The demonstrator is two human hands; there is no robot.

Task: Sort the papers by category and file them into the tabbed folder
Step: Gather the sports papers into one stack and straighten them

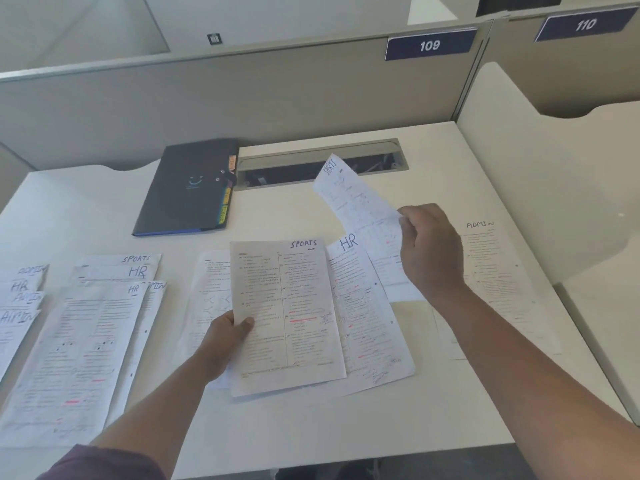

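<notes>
Two SPORTS sheets held, left grip (228, 336) pinching flat sheet (287, 317), right grip (429, 244) pinching raised sheet (360, 206)

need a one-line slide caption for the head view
Left hand holds a SPORTS sheet while right hand lifts another SPORTS page; tabbed folder lies closed behind.

Two bare forearms, dark maroon short sleeve (104, 462) on the left arm
</notes>
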